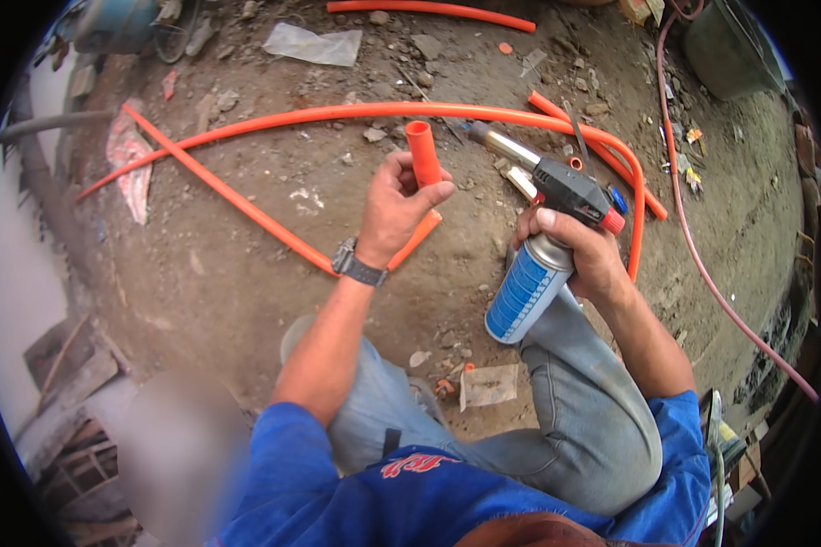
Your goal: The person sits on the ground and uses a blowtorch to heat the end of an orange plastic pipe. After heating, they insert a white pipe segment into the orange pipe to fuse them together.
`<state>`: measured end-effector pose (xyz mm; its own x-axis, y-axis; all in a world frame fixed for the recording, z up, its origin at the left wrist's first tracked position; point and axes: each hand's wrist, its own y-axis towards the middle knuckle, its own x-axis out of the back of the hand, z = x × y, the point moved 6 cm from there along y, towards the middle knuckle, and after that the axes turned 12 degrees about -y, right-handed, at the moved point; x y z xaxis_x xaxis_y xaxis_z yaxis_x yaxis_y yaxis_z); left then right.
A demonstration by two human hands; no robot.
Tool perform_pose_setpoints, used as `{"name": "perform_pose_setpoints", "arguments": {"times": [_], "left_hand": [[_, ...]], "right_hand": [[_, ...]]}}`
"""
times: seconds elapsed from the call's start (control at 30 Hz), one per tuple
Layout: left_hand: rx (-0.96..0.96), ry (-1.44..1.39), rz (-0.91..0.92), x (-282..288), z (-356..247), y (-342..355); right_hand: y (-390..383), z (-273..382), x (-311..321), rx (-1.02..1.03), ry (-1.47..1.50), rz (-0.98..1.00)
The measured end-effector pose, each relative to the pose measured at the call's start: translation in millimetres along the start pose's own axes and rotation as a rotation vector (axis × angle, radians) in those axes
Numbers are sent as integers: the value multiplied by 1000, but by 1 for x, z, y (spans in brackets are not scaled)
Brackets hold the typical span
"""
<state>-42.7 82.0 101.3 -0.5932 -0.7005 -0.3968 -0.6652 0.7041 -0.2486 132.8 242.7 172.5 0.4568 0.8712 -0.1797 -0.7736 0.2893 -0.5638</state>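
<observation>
My left hand [400,202], with a watch [358,263] on its wrist, grips a short orange plastic pipe [420,150]. The pipe stands nearly upright, its open end on top. My right hand [575,244] is wrapped round a gas torch [570,187] where its black head meets a blue and silver gas canister [527,290]. The torch's metal nozzle [502,144] points toward the upper left, to the right of the pipe and apart from it. A faint bluish tint shows at the nozzle's tip; I cannot tell whether it is a flame.
A long bent orange pipe [337,112] lies on the dirt ground around my hands. Another orange pipe [433,11] lies farther off. A pink hose [680,187] runs down the right, near a dark bucket [730,50]. Plastic scraps [313,44] and stones are scattered about.
</observation>
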Motion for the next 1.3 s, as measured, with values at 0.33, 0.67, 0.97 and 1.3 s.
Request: {"name": "perform_pose_setpoints", "arguments": {"times": [0.33, 0.67, 0.97, 1.3], "left_hand": [[-135, 200, -135, 9, 2, 0], [-288, 406, -196, 13, -5, -1], [-42, 14, 53, 0, 4, 1], [135, -506, 183, -12, 0, -6]], "right_hand": [[-4, -3, -4, 61, -28, 75], [-12, -1, -6, 134, -21, 144], [-9, -1, -4, 120, -1, 131], [-2, -9, -2, 71, 78, 171]]}}
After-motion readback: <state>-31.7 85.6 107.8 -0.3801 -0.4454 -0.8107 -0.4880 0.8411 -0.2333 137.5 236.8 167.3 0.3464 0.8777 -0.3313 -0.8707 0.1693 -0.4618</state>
